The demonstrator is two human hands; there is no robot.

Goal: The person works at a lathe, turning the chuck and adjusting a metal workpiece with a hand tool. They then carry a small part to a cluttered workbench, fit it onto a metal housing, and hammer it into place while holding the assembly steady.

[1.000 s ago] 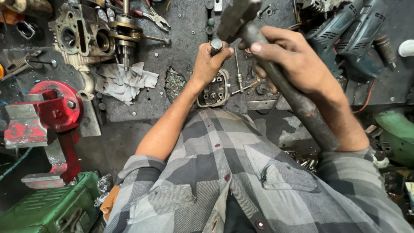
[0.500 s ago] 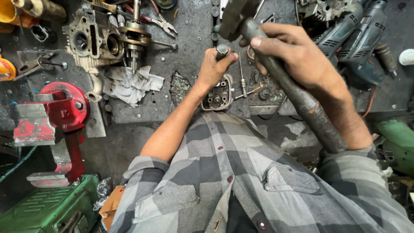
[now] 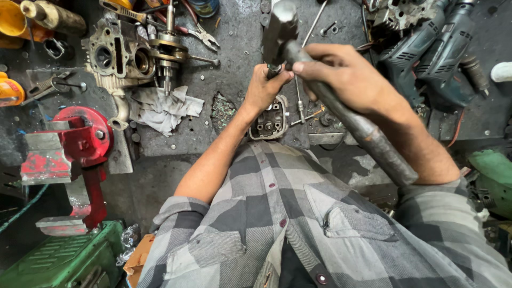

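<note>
At my grimy workbench point(image 3: 234, 37), my right hand point(image 3: 346, 80) is wrapped tight around a steel hammer point(image 3: 341, 106), its head raised toward twelve o'clock. At nine o'clock of it, my left hand point(image 3: 265, 88) is fisted around a slim punch point(image 3: 274, 68) stood on the small cylinder head point(image 3: 269, 120) at bench centre. An engine crankcase point(image 3: 120, 56) and a red vise point(image 3: 74, 141) sit out at ten and eight o'clock.

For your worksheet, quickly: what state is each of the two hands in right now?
Left hand: closed around a small metal tool above the engine part.
Right hand: closed on the hammer.
</note>
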